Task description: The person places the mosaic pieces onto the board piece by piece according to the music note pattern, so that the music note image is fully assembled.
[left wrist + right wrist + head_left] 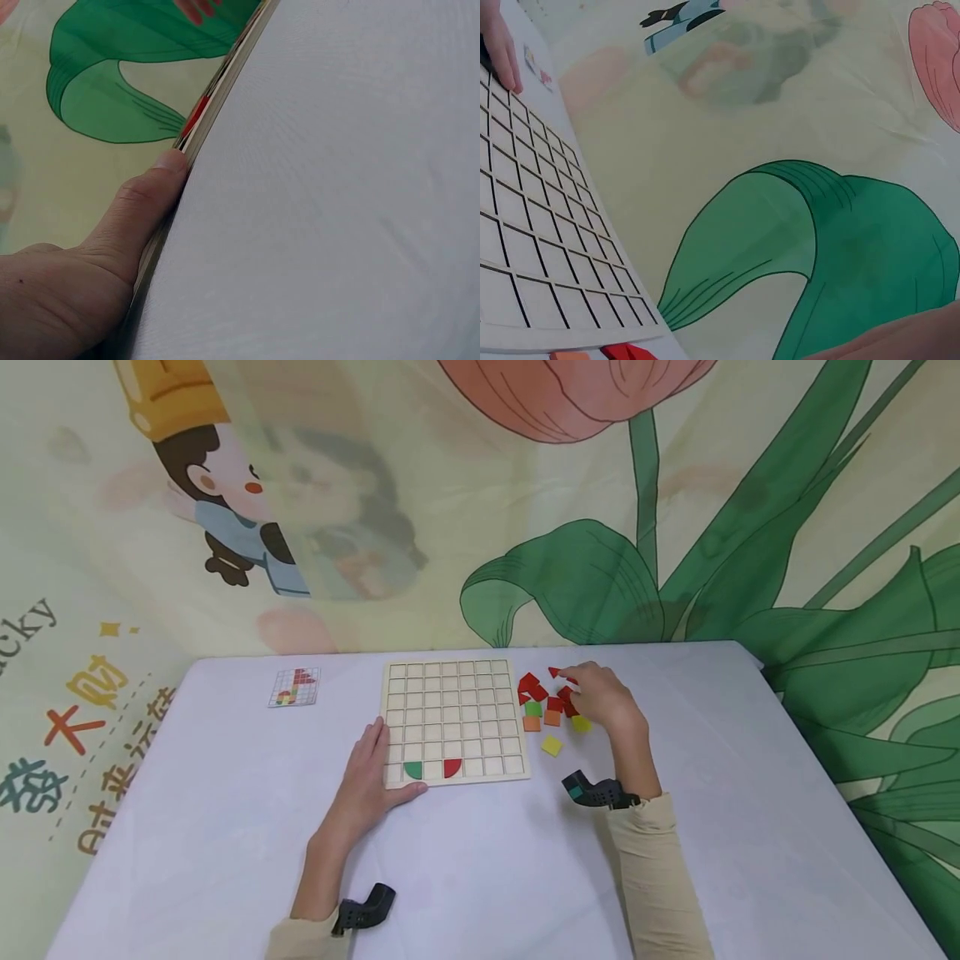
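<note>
A pale gridded board (453,714) lies on the table, with a green quarter-circle tile (413,770) and a red quarter-circle tile (452,768) in its front row. My left hand (367,768) rests against the board's front left corner, fingers along the left side and thumb along the front edge. In the left wrist view the thumb (139,206) is straight against that edge. My right hand (603,695) reaches over the loose tiles to the right of the board. Its fingertips are at red tiles, close to a red triangle (553,672); whether they pinch one is hidden.
Several red tiles (529,681), a light green tile (533,709), orange squares (532,724) and yellow tiles (552,745) lie right of the board. A small pattern card (294,687) lies at the back left. A printed cloth (420,510) hangs behind the white table (480,868).
</note>
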Demonstrator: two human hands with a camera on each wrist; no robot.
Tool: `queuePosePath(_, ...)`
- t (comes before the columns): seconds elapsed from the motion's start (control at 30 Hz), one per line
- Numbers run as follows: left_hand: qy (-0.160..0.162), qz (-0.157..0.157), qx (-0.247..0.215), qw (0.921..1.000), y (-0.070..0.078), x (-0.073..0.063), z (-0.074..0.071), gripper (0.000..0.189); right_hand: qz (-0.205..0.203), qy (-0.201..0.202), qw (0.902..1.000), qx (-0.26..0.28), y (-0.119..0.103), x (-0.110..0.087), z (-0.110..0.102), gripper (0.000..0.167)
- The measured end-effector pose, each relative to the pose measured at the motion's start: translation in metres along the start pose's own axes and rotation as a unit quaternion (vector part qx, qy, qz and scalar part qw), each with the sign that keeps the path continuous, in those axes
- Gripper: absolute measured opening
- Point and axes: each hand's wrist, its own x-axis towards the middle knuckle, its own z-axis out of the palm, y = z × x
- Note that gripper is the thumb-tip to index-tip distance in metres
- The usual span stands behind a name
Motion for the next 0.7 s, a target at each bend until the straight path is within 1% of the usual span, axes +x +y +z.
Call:
queuePosePath(0.07,0.0,0.001,0.0,1.0,0.0,0.0,-0.001,0.114,0.003,0.003,1.0,0.007,0.001,0.0,-0.001,0.049)
queuePosePath(0.17,-0.007,-0.002,-0.002,1.0,0.0,0.0,-0.002,0.115,0.004,0.021,0.9996,0.017,0.004,0.004,0.002,0.048)
queuePosePath(0.3,-0.011,-0.006,0.005,0.9999,0.0,0.001,-0.002,0.115,0.011,0.035,0.9985,0.041,0.013,0.014,0.011,0.048)
queuePosePath(0.4,-0.011,-0.006,0.009,0.9999,-0.001,0.001,-0.003,0.115,0.017,0.035,0.9981,0.048,0.02,0.023,0.019,0.048)
queuePosePath(0.57,-0.011,-0.004,0.003,0.9999,0.0,0.002,-0.003,0.115,0.035,0.039,0.9978,0.04,0.028,0.029,0.025,0.042)
queuePosePath(0.7,-0.013,-0.005,0.006,0.9999,0.0,0.001,-0.001,0.115,0.043,0.055,0.9962,0.052,0.032,0.03,0.029,0.038)
